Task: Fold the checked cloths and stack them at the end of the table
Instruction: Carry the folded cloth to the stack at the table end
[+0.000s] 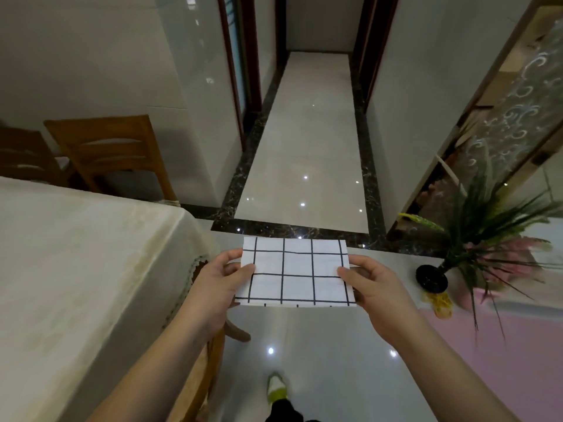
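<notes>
I had the checked cloth (297, 274) up in the air in front of me, folded down to a flat rectangle and held out level over the tiled floor (304, 141), just beside the corner of the bench (76, 254) but not over it. My left hand (217, 281) pinched the cloth's left edge, thumb on top and fingers underneath; my right hand (376, 287) pinched the right edge the same way. Both sets of fingers were narrow, closed on the fabric, and the cloth sat taut between them without sagging.

I judged the fold itself to be finished or nearly so, with the placing still to come. No stack of cloths showed on the part of the bench I could see, which was covered with a pale tablecloth. To do this step well, I reckoned I should keep the tension even across both edges so the layers did not slip apart, turn toward the bench end, and lower the cloth flat, letting the far edge touch first. The thumbs would have to let go together, or one corner could drag and open the fold.

A potted plant (475, 239) stood well apart on the right, and wooden chairs (112, 147) stood beyond the bench.
</notes>
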`<state>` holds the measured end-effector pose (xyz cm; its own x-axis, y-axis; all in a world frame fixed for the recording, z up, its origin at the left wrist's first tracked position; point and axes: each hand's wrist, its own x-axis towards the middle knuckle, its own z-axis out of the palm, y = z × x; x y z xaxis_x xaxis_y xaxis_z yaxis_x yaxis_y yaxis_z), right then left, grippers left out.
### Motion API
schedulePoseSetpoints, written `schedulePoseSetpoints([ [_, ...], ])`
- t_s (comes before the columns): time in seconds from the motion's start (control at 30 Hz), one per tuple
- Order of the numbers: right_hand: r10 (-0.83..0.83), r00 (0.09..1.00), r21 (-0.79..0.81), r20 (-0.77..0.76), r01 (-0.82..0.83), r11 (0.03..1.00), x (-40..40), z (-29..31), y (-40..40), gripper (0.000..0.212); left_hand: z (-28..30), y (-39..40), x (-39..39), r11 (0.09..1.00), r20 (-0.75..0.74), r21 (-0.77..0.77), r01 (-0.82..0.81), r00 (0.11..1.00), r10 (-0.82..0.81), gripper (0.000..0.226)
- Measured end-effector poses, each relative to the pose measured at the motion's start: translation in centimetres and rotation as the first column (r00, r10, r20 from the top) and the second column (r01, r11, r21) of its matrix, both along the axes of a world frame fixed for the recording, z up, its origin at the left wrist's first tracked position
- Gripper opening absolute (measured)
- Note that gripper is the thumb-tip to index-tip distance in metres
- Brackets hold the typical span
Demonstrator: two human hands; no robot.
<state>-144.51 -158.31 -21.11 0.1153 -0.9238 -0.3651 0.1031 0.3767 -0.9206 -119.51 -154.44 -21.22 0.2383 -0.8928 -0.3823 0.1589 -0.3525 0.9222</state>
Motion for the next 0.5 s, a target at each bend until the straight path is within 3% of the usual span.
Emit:
schedulePoseSetpoints([
  [0.23,0.099,0.989,0.001,-0.113,-0.1,0.995,3.0,-1.1,-8.8,0.021,-1.5,-6.4,3.1,0.999,0.056,-0.007,-0.044,0.997,0.045,0.028],
  [0.5,0.135,0.985,0.036,-0.109,-0.131,0.991,5.6,-2.2,-17.0,0.022,-2.5,-12.5,5.5,0.996,0.031,0.02,-0.09,0.996,0.089,0.025],
])
